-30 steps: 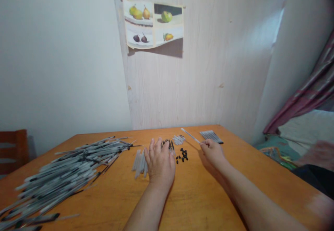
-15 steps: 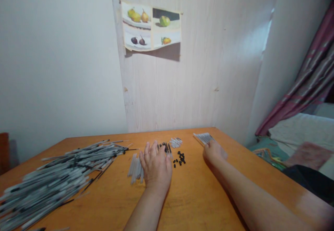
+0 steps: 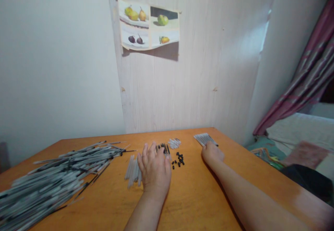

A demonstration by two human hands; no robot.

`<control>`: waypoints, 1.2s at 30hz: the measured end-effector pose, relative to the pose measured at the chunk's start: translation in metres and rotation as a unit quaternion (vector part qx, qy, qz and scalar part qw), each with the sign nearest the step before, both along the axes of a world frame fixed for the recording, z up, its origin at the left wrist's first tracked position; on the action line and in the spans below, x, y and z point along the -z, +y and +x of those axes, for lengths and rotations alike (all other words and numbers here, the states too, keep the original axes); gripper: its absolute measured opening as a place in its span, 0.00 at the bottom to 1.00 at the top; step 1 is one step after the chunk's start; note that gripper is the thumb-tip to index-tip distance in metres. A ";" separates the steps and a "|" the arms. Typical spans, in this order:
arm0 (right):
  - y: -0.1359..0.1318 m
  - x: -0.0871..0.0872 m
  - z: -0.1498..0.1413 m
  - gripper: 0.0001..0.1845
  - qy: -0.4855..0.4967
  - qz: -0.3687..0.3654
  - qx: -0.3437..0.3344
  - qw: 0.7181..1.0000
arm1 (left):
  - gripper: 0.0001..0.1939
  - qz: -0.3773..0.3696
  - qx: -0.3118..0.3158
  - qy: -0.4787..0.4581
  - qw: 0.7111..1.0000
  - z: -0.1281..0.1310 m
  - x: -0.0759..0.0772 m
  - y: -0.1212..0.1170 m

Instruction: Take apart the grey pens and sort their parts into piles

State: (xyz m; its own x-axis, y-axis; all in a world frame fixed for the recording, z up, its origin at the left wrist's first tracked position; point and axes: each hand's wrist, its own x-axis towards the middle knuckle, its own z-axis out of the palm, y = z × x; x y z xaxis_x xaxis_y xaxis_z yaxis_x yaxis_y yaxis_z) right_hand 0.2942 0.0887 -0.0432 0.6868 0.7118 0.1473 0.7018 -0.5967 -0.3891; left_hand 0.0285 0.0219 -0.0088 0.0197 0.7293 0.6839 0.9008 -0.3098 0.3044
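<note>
My left hand (image 3: 154, 168) lies flat on the orange table (image 3: 193, 196), fingers spread and open. It rests partly over a few clear pen tubes (image 3: 131, 170), with its fingertips at a small bunch of thin black refills (image 3: 163, 148). My right hand (image 3: 212, 153) sits curled at the near end of a neat row of grey pens (image 3: 204, 138); its fingers are hidden behind the back of the hand. Between the hands lie several small black plugs (image 3: 177, 160) and a little heap of clear caps (image 3: 174, 142).
A large loose pile of grey pens (image 3: 57, 175) covers the left of the table. A wall with a fruit picture (image 3: 148, 24) rises right behind the table. A striped curtain (image 3: 300, 85) and bedding (image 3: 294, 133) lie off the right edge.
My right hand held a clear pen tube up a second ago; it has moved to the row of grey pens and the tube no longer shows in it. The left hand stayed put.
</note>
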 end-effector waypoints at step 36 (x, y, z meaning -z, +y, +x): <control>0.008 0.003 0.008 0.19 0.039 -0.016 0.025 0.999 | 0.18 0.013 0.024 0.015 1.000 -0.004 0.007 0.005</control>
